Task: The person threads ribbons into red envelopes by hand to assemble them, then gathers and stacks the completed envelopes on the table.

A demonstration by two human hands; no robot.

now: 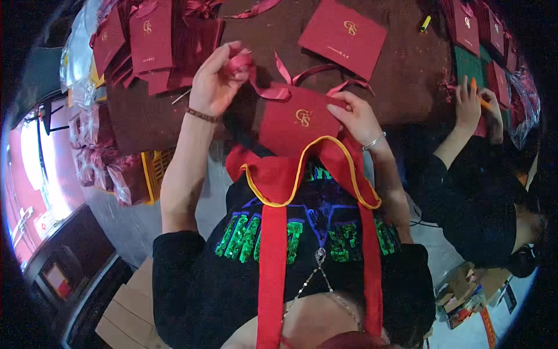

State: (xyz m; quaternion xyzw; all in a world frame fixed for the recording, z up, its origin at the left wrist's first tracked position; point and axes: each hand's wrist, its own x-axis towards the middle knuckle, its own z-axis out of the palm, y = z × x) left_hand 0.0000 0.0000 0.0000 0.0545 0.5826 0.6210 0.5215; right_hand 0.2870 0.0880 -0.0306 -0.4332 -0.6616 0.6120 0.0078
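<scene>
A dark red paper gift bag (pixel 279 125) with a gold monogram lies at the table's near edge, against my red apron (pixel 273 186). Satin ribbons stick out of its top. My left hand (pixel 218 78) is raised at the bag's upper left, its fingers closed on a loose red ribbon (pixel 272 92) that runs down to the bag. With thumb and fingers, my right hand (pixel 357 119) pinches the bag's upper right corner, beside another ribbon end. Just beyond lies a second red gift bag (pixel 343 43), flat and tilted.
Stacks of red gift bags (pixel 151 43) fill the far left of the brown table (pixel 250 43). A yellow marker (pixel 426 24) lies far right. On the right, a co-worker's hands (pixel 471 110) hold something orange beside more red and green bags. Wrapped bundles (pixel 99 163) stand at left.
</scene>
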